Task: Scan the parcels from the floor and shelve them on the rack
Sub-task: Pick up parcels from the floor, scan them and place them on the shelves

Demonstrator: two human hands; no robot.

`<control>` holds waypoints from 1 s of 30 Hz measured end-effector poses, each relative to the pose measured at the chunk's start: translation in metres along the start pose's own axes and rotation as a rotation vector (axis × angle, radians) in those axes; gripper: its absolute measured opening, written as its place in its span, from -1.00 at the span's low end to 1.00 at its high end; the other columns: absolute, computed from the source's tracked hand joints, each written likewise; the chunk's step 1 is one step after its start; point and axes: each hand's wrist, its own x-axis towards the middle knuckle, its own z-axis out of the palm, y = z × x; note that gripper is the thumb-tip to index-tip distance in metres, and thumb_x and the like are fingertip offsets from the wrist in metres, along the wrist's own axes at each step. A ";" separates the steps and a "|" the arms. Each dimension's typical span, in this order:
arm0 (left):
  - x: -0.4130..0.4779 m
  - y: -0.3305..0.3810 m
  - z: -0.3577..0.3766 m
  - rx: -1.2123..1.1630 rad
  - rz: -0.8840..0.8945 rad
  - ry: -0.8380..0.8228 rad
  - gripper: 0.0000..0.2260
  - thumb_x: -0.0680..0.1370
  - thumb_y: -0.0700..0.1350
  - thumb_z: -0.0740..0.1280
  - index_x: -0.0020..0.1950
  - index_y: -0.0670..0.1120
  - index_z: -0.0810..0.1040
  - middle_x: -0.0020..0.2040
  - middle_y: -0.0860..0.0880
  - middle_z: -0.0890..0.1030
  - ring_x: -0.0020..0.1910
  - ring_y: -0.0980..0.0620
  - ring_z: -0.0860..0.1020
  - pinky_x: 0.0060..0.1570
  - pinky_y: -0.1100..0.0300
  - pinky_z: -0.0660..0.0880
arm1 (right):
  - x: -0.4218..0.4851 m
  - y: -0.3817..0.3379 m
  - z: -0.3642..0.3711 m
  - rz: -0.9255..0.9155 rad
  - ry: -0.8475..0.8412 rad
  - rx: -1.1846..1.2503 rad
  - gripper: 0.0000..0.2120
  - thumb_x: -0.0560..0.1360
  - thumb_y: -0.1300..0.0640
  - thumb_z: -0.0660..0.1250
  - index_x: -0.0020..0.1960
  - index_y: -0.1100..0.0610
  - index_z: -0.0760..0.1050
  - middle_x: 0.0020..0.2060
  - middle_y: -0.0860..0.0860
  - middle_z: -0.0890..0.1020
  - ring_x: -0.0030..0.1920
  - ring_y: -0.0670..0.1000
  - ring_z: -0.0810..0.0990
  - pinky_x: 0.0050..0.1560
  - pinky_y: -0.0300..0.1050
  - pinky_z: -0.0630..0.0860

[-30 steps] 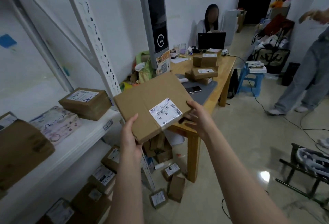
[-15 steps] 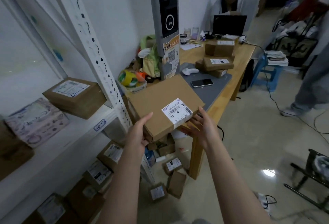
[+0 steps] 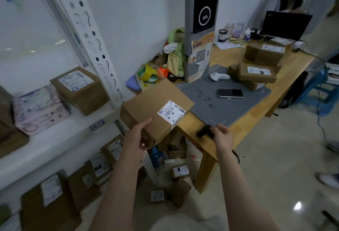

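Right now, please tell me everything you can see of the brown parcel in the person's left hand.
The parcel is a flat, rectangular box of plain brown cardboard, closed. A white shipping label with barcodes sits near its right corner, reaching the edge. It is held tilted between the rack and the table. Only the left hand grips it, at the near end.

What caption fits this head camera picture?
The left hand holds a labelled cardboard parcel; right hand grips a small black object over the table corner.
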 end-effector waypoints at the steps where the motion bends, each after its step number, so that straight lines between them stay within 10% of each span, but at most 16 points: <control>1: 0.002 -0.002 0.004 -0.018 -0.004 0.024 -0.35 0.43 -0.07 0.54 0.46 -0.12 0.37 0.19 -0.16 0.53 0.13 -0.16 0.51 0.00 -0.07 0.54 | 0.009 -0.002 -0.002 -0.010 0.006 -0.060 -0.69 0.57 0.18 0.35 0.30 0.09 0.45 0.25 0.05 0.54 0.27 0.07 0.52 0.35 0.10 0.46; 7: 0.006 -0.023 0.033 -0.137 -0.033 0.139 -0.42 0.39 -0.08 0.58 0.33 -0.10 0.43 0.19 -0.15 0.56 0.19 -0.18 0.52 0.00 -0.09 0.57 | 0.060 0.002 -0.007 -0.010 -0.049 -0.420 -0.58 0.55 0.18 0.36 0.39 0.16 0.42 0.24 0.10 0.57 0.21 0.13 0.56 0.23 0.07 0.53; 11: 0.007 -0.036 0.047 -0.166 -0.024 0.192 -0.40 0.38 -0.09 0.58 0.36 -0.08 0.43 0.21 -0.14 0.56 0.21 -0.17 0.53 0.10 -0.14 0.57 | 0.081 0.014 -0.009 -0.022 -0.182 -0.640 -0.68 0.54 0.16 0.35 0.28 0.13 0.49 -0.03 0.05 0.60 -0.11 0.03 0.57 -0.22 -0.11 0.49; 17: 0.004 -0.049 0.057 -0.143 -0.012 0.248 -0.57 0.43 -0.10 0.54 0.24 -0.07 0.48 0.11 -0.10 0.59 0.14 -0.13 0.54 0.02 -0.07 0.55 | 0.102 0.032 -0.012 -0.003 -0.237 -0.743 -0.60 0.56 0.08 0.30 0.39 0.06 0.40 0.12 0.08 0.60 0.07 0.13 0.58 0.09 0.08 0.56; 30: 0.007 -0.062 0.059 -0.189 0.028 0.346 -0.51 0.43 -0.10 0.55 0.31 -0.05 0.49 0.17 -0.08 0.61 0.15 -0.09 0.56 0.14 -0.09 0.56 | 0.106 0.042 -0.006 -0.066 -0.406 -0.752 -0.83 0.53 0.24 0.26 0.11 0.12 0.50 -0.07 0.11 0.61 -0.05 0.14 0.58 -0.05 0.03 0.56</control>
